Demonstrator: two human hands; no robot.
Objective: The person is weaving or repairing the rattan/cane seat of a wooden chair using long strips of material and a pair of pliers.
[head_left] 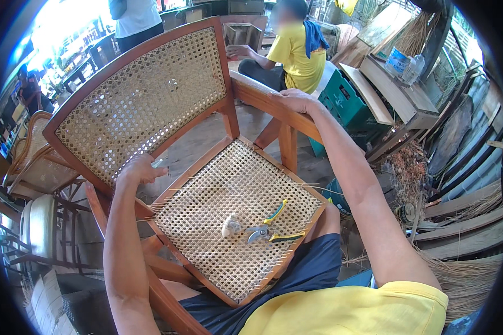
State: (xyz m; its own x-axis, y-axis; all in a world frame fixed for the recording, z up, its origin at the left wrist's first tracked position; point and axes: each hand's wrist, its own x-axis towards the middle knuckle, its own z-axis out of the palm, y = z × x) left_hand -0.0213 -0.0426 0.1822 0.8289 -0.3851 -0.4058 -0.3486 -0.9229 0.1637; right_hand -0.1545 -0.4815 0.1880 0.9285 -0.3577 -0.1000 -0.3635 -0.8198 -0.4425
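Observation:
A wooden chair with woven cane in its seat (207, 178) and backrest (145, 95) stands tilted against my lap. My left hand (140, 170) is at the lower edge of the backrest, fingers stretched toward the right; a small pale patch shows by the fingertips, too unclear to name. At the far right my right hand (296, 101) grips the chair's armrest (257, 94). Pruning shears (274, 226) with yellow and dark handles lie on the seat, beside a small off-white lump (231, 225). Loose cane ends stick out along the seat's frame.
Ahead, a person (299, 53) in a yellow shirt sits near a green crate (343, 100). Another person (137, 19) stands farther back. A wooden bench (399, 92) holding plastic bottles is at the right, above cane strands (464, 279). Rattan chairs (39, 156) stand at the left.

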